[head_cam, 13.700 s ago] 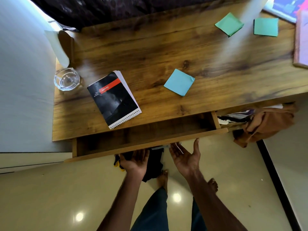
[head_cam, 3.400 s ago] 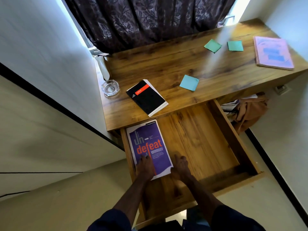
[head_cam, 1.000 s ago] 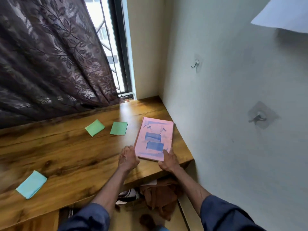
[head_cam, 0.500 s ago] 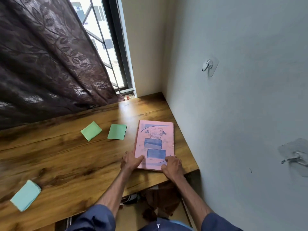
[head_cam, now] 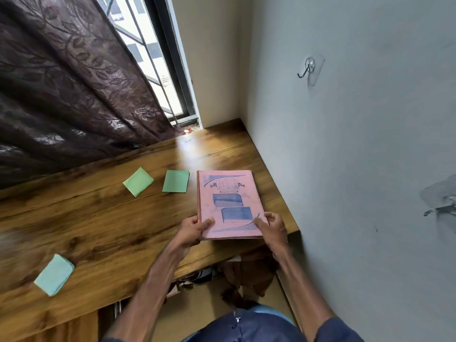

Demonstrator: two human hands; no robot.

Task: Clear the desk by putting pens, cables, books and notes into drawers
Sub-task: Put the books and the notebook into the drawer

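Stretching from side to side is a big wooden desk (head_cam: 98, 230). It ends at a pale wall (head_cam: 357, 144) on the right. A dark curtain (head_cam: 61, 82) hangs behind it.

Next in size is the pink book (head_cam: 228, 193). It lies flat at the right end of the desk, just beside the wall. Its long side points away from the person, toward the window. Its short near end sits close to the front edge of the desk.

Both hands are on that near end. The left hand (head_cam: 191, 229) holds the left corner, with the thumb on the cover and the fingers curled round the side. The right hand (head_cam: 272, 228) pinches the right corner, with its fingers bent on top. I cannot tell if the book is off the wood yet.

The book is right in front of the hands, one hand on each side, so neither is nearer. I think the next move is to lift it and carry it left, since the wall blocks the right. No drawer shows here.

Smaller things wait too: a blue note (head_cam: 54, 274) far to the left, and two green notes (head_cam: 138, 181) (head_cam: 176, 180) just left of the book.
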